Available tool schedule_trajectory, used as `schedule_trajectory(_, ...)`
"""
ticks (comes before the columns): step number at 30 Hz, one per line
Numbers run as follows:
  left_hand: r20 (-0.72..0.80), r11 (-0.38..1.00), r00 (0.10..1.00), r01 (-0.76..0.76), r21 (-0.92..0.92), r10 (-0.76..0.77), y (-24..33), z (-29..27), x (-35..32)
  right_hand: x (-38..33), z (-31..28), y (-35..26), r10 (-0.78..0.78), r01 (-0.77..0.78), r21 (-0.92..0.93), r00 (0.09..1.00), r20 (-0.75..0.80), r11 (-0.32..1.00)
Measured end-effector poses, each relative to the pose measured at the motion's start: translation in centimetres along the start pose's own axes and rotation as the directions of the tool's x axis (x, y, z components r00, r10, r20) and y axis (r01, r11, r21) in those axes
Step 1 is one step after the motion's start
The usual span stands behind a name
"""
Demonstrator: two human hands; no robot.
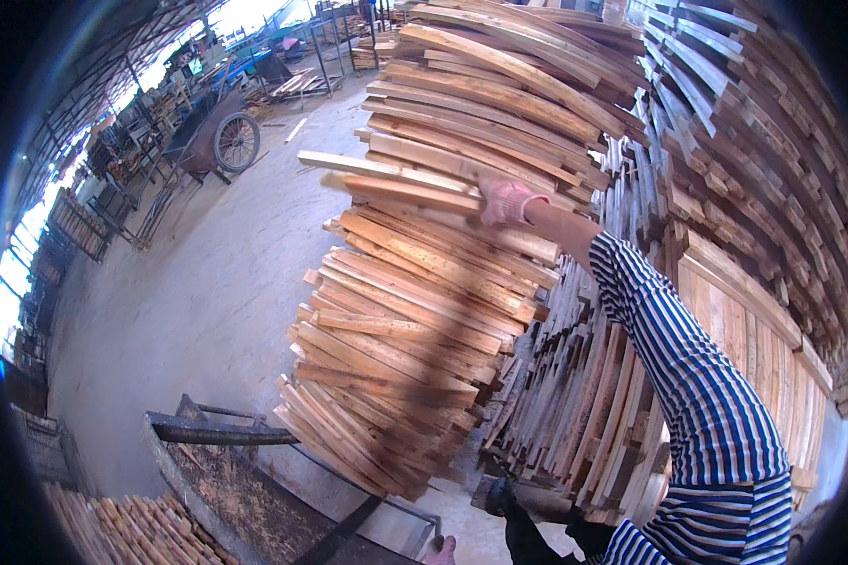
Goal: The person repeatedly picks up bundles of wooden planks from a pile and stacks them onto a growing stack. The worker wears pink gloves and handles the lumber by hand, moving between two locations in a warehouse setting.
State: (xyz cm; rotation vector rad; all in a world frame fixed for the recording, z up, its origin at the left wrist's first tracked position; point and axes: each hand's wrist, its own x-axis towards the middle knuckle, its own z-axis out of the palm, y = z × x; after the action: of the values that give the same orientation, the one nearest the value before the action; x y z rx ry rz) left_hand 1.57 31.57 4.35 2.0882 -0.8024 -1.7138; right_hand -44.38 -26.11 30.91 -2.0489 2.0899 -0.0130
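Note:
My right hand [511, 202], in a pink glove, reaches out over a tall stack of wooden slats [424, 273]. Its fingers are closed around the near end of a pale wooden slat [372, 168], which sticks out to the left beyond the stack. A second, browner slat [400, 193] lies just under it, slightly blurred; whether the hand grips that one too is unclear. At the lower edge shows a small part of my left hand [440, 551], also pinkish, near a dark metal frame. Most of its fingers are hidden.
A metal cart [245, 499] with sawdust on it stands at the lower left, beside more slats [132, 527]. Rough boards [594, 414] are piled right of the stack, and tall stacked timber [773, 160] rises further right. A wheeled barrow [198, 141] stands at the far left.

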Motion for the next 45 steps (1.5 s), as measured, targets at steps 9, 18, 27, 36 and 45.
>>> schedule_trajectory(9, -0.038, 0.996, 0.999, -0.034, -0.085, 0.031, 3.9, 1.5, -2.9, -4.0, 0.7, -1.8, 0.031, -0.029, -0.027, 0.996, 0.078, 0.999)
schedule_trajectory(18, 0.182, 0.712, 0.793, -0.389, -0.584, 0.582, 29.5, 8.4, 4.3, -15.6, 7.9, -5.9, -0.347, -0.155, 0.862, 0.87, 0.351, 0.482)
schedule_trajectory(27, 0.023, 0.517, 0.906, -0.221, -0.827, 0.423, 43.3, 10.9, 5.5, -19.9, 8.1, -8.3, -0.423, -0.226, 0.892, 0.817, 0.393, 0.392)
schedule_trajectory(36, -0.029, 0.483, 0.946, -0.192, -0.854, 0.324, 38.3, 6.6, 8.4, -17.2, 11.7, -8.9, -0.32, 0.172, 0.722, 0.945, 0.072, 0.67)
schedule_trajectory(45, 0.095, 0.564, 0.933, -0.128, -0.816, 0.348, 30.3, 3.7, 4.3, -5.6, 12.5, -3.9, 0.133, -0.122, 0.054, 0.91, -0.392, 0.991)
